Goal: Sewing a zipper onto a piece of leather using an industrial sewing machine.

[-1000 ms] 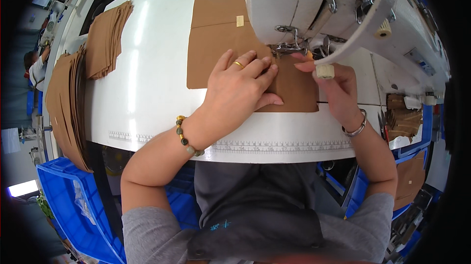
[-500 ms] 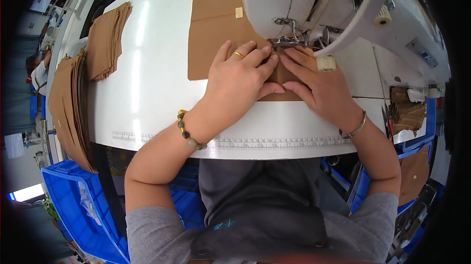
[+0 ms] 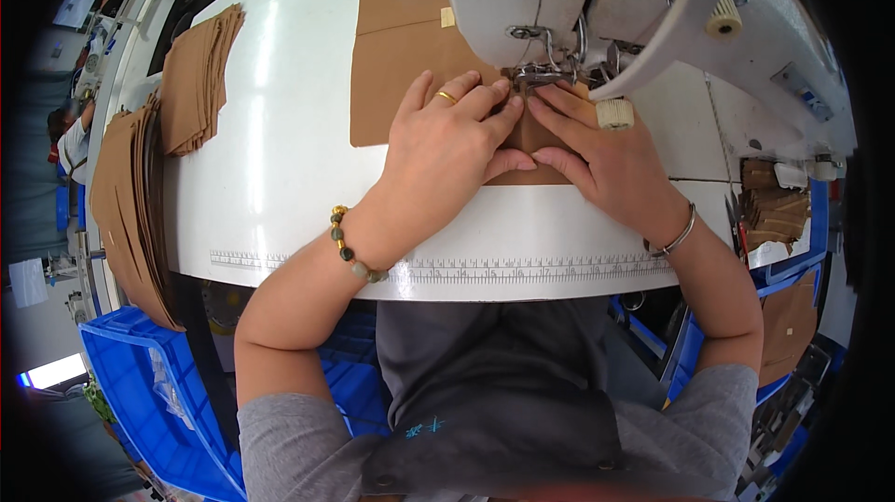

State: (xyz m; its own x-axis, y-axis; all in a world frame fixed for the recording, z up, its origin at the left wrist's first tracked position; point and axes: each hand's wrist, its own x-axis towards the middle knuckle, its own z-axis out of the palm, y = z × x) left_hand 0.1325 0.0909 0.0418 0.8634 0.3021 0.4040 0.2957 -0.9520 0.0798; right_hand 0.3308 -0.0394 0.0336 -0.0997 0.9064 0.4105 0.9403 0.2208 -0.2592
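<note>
A brown, line-crossed panel (image 3: 396,50) with a pale patch (image 3: 447,17) lies flat under left hand (image 3: 440,146) and right hand (image 3: 617,159), fingers (image 3: 503,122) parted.

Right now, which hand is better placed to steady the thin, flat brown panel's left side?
Likely the left hand: it rests on that side of the panel, whereas the right hand sits farther right.

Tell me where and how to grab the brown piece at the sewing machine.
Probably by its near left corner, from the left: there the brown piece lies flat on the white table, beyond the left hand. Pinch the thin edge. The other side looks worse, as the right hand rests there close to the metal presser foot.
</note>
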